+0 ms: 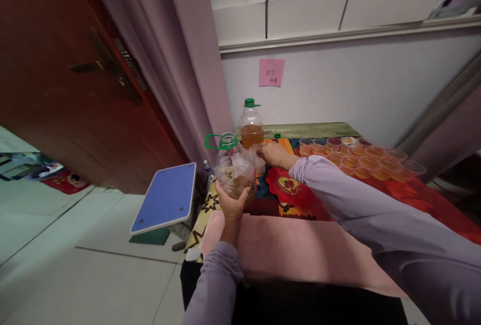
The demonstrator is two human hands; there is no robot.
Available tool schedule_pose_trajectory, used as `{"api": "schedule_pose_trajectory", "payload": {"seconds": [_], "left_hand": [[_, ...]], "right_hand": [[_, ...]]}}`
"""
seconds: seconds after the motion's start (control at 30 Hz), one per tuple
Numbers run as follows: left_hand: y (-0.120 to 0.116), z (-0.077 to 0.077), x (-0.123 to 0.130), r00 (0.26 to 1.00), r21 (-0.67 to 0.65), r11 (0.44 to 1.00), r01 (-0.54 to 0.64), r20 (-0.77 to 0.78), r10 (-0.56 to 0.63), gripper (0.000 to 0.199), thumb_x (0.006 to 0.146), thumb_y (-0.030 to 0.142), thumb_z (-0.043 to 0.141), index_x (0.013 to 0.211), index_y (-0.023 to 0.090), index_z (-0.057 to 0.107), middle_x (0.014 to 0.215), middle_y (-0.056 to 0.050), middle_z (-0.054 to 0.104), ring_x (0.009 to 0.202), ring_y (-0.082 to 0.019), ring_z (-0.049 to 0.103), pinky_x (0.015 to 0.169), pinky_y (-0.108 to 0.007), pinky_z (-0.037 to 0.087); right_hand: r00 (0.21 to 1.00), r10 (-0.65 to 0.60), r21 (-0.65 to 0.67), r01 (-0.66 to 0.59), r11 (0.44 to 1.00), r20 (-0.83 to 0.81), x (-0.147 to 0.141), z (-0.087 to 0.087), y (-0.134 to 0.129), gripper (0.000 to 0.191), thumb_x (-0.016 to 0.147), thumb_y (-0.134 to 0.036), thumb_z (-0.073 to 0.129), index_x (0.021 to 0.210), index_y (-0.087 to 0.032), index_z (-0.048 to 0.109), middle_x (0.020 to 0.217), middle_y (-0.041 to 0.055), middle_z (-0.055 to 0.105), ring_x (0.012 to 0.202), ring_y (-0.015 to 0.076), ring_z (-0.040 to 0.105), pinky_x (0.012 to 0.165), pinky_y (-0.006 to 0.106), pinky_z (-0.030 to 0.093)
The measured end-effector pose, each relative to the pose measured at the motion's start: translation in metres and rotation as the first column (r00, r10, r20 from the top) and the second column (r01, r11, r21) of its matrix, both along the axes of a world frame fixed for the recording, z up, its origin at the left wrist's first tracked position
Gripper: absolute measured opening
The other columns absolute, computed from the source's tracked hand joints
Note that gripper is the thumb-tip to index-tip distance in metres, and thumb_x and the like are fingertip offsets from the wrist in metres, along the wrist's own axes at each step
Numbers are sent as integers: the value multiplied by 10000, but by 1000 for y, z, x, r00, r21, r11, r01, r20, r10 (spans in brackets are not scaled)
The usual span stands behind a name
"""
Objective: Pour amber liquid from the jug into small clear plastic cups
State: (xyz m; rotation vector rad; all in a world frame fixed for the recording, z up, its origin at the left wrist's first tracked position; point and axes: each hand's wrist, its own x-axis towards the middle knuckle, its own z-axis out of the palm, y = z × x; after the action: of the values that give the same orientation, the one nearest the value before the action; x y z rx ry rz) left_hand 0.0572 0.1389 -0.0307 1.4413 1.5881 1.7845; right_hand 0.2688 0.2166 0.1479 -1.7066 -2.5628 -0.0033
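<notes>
My left hand (232, 202) is wrapped round the lower side of a large clear plastic jug (236, 172). The jug's mouth is uncapped, with a green handle ring (213, 141) at its neck, and amber liquid shows low inside. Just right of it, my right hand (276, 154) pinches the rim of a clear plastic cup (258, 157). Whether this is one cup or a stack, I cannot tell. Behind both hands stands a second jug (252, 134), upright under a green cap and partly filled with amber liquid. A red scalloped tray (287, 188) lies below my right forearm.
Several clear cups of amber liquid (351, 163) stand in rows on the right of the table. A loose green cap (277, 136) lies near the back edge. To the left are a blue-topped small table (165, 195), a small bottle (207, 168) and a brown door (75, 84).
</notes>
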Motion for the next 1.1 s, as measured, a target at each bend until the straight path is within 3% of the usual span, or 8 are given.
{"api": "schedule_pose_trajectory", "payload": {"seconds": [0.1,0.3,0.53,0.7,0.83,0.93,1.1], "left_hand": [[0,0,1,1000,24,1000,-5,1,5,1239,634,528,983,1657,197,368,1579,-223,610,1474,-387,634,1267,-552,493],[1,-1,2,1000,50,999,-21,8,21,1238,612,544,991,1640,180,406,1565,-236,615,1475,-418,626,1262,-587,492],[4,-8,1,1000,47,998,-31,8,30,1243,626,550,994,1660,208,395,1582,-221,611,1486,-410,622,1266,-586,485],[1,-2,0,1000,23,1000,-7,7,7,1250,626,569,986,1653,182,387,1575,-238,613,1471,-410,635,1257,-582,497],[0,1,0,999,-8,1000,-27,-17,27,1251,635,570,978,1657,188,366,1579,-239,611,1480,-408,630,1252,-578,503],[1,0,-1,999,-13,999,-33,-37,32,1247,641,569,972,1660,195,357,1595,-241,599,1493,-410,623,1258,-583,496],[5,0,-1,999,-18,1000,-23,-27,22,1269,632,556,974,1668,184,344,1587,-244,596,1489,-417,617,1267,-594,479]], "right_hand": [[1000,-23,-6,23,1000,-9,3,-2,6,275,1079,-170,610,1176,-125,863,1206,212,847,1155,300,795,945,309,545],[998,-29,36,32,999,-64,10,-9,12,253,1084,-183,620,1124,-127,864,1204,203,846,1121,279,784,956,309,532],[982,0,134,26,991,-190,15,-21,14,95,976,-136,778,1046,-167,835,1110,129,840,1011,231,760,892,296,531],[944,51,250,34,968,-325,24,1,7,97,1009,-225,790,1087,-174,816,1086,107,802,937,215,717,848,300,508],[857,194,478,68,876,-477,55,18,-19,129,1059,-234,689,1040,-191,809,1000,87,773,884,219,679,831,314,481],[876,133,464,112,879,-463,84,-1,-55,152,1065,-257,674,1069,-199,815,998,93,776,884,231,691,796,310,470],[948,-93,179,154,972,-305,109,-71,-102,188,1073,-224,636,1038,-212,819,1066,101,797,874,216,729,723,285,460]]}}
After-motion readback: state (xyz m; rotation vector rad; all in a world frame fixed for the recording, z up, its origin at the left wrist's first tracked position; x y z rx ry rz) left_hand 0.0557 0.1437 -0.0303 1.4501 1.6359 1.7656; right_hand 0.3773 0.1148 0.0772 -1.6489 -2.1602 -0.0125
